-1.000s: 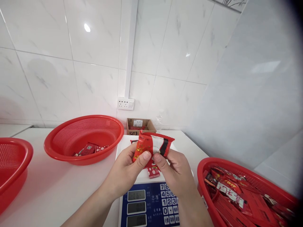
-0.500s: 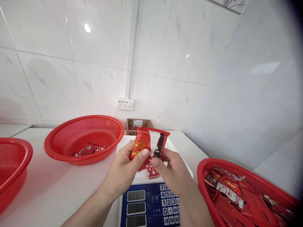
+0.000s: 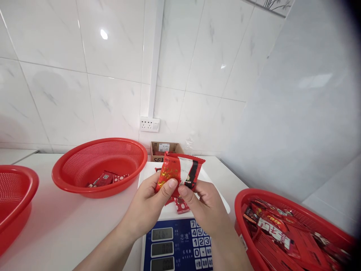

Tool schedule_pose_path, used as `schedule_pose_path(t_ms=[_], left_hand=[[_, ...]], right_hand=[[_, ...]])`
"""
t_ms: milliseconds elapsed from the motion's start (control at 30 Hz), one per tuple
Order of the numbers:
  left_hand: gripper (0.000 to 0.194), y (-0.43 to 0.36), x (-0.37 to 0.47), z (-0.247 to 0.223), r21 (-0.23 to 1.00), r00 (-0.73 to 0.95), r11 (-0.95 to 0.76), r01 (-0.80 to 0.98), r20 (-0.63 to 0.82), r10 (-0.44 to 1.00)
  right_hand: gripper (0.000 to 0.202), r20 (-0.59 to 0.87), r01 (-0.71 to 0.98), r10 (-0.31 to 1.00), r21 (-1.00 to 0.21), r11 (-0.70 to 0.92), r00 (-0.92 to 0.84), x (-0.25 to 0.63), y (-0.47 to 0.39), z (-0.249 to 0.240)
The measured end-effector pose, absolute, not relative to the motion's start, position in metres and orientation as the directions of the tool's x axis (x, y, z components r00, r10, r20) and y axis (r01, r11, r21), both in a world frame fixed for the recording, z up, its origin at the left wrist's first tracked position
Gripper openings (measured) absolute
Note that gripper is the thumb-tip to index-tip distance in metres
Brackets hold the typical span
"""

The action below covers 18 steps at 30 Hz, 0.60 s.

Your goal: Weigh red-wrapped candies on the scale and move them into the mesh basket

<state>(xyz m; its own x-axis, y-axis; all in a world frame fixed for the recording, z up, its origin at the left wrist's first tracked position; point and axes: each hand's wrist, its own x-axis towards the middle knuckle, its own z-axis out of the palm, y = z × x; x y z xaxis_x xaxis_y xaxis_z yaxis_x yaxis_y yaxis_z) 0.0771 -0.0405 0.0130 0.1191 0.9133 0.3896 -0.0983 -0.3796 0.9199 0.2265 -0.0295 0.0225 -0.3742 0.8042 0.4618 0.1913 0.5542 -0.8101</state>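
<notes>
Both of my hands hold one red snack packet (image 3: pixel 180 168), with gold print on its left side and a white and a black band on its right. My left hand (image 3: pixel 152 197) pinches the left side, thumb across the front. On the lower right, my right hand (image 3: pixel 204 197) grips it the same way. Behind and below lies a small red packet with white dots (image 3: pixel 181 206) on the white pan of a digital scale (image 3: pixel 220 192). Other red packets there are mostly hidden by my hands. The scale's blue keypad panel (image 3: pixel 182 244) shows below my wrists.
A red plastic basket (image 3: pixel 101 145) with a few packets stands at the back left. Another red basket (image 3: pixel 34 180) is cut off at the left edge. At right, a red basket (image 3: pixel 239 210) holds many packets. Against the wall sits a cardboard box (image 3: pixel 153 150).
The packet has shifted slightly to the right and tilted a little in my hands. My grip on it has stayed nearly the same.
</notes>
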Motion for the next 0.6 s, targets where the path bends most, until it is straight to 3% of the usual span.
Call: schedule_pose_path(t_ms=[167,300,600], left_hand=[[0.033,-0.0419,0.0758,0.0154,0.921,0.126,-0.384,-0.061,0.389,0.913],[0.032,-0.0427,0.0762,0.0166,0.923,0.137,-0.375,-0.085,0.384,0.913],[0.036,-0.0388,0.0777,0.0129,0.901,0.167,-0.406,-0.155,0.429,0.888]], right_hand=[[0.050,0.448,0.131,0.793,-0.832,0.538,-0.413,0.2269,-0.0285,0.0234],[0.044,0.404,0.099,0.805,-0.867,0.489,-0.435,0.2276,-0.0275,0.0219],[0.036,0.402,0.169,0.809,-0.844,0.509,-0.429,0.2264,-0.0317,0.0251]])
